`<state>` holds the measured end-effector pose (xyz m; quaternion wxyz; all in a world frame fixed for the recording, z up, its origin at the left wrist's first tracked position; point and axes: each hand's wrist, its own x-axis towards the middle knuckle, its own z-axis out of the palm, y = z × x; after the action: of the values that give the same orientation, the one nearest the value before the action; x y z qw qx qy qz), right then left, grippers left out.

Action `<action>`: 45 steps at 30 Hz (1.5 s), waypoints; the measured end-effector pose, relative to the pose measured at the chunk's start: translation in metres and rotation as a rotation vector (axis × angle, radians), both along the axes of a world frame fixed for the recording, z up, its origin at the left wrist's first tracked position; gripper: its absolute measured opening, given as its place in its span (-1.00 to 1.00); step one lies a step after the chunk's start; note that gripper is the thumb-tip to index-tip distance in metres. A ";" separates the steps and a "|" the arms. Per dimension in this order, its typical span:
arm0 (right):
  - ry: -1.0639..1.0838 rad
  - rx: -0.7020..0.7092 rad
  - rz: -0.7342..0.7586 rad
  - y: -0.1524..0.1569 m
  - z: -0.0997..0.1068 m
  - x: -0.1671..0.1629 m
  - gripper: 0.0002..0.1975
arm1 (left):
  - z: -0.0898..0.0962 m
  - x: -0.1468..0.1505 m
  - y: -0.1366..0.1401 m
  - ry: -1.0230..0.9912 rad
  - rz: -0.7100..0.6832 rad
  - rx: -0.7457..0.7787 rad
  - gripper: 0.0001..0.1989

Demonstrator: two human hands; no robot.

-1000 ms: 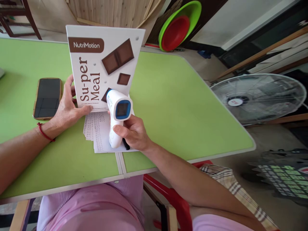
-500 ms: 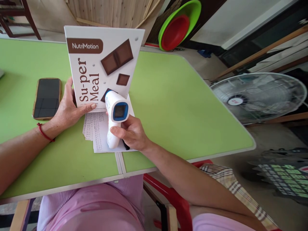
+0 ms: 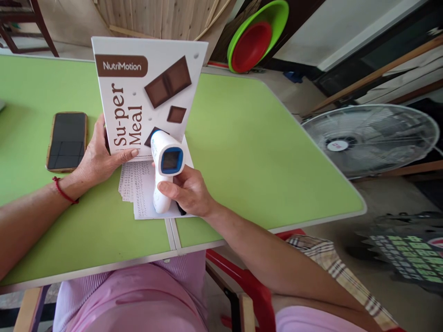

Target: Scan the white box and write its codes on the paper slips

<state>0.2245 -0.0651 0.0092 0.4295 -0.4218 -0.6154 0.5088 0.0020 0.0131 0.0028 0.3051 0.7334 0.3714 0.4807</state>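
My left hand (image 3: 104,154) grips the lower left corner of a white box (image 3: 162,50) printed with "NutriMotion Su-per Meal" and chocolate pieces. The thumb lies across its front and the box is held upright, facing me. In my right hand (image 3: 190,191) is a white and blue infrared thermometer (image 3: 161,193), its dark screen turned toward me and its head in front of the box's lower right part. Handwritten paper sheets (image 3: 129,184) lie on the table beneath both. Part of a black pen-like object (image 3: 181,209) shows under my right hand, mostly hidden.
A smartphone (image 3: 67,140) rests on the green table (image 3: 249,152) left of my left hand. Beyond the table's right edge stands a fan (image 3: 370,140). Green (image 3: 278,18) and red basins (image 3: 251,46) lean behind the table. A red stool (image 3: 256,295) is below the near edge.
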 end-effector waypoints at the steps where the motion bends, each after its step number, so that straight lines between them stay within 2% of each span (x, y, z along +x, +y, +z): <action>1: 0.003 0.001 0.004 0.000 0.000 0.000 -0.52 | 0.000 0.000 0.000 -0.004 -0.001 0.001 -0.21; 17: 0.021 0.007 0.062 0.000 -0.001 0.003 -0.59 | 0.000 0.000 0.000 0.001 0.001 -0.020 -0.23; 30: -0.015 0.005 0.025 -0.001 0.001 0.002 -0.53 | -0.001 0.000 0.000 -0.016 -0.017 -0.005 -0.22; 45: 0.039 -0.023 0.036 0.000 0.000 0.002 -0.56 | 0.001 0.000 0.000 0.013 0.000 -0.038 -0.22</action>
<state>0.2264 -0.0652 0.0091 0.4271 -0.4056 -0.6086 0.5317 0.0018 0.0132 0.0033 0.3167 0.7306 0.3824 0.4688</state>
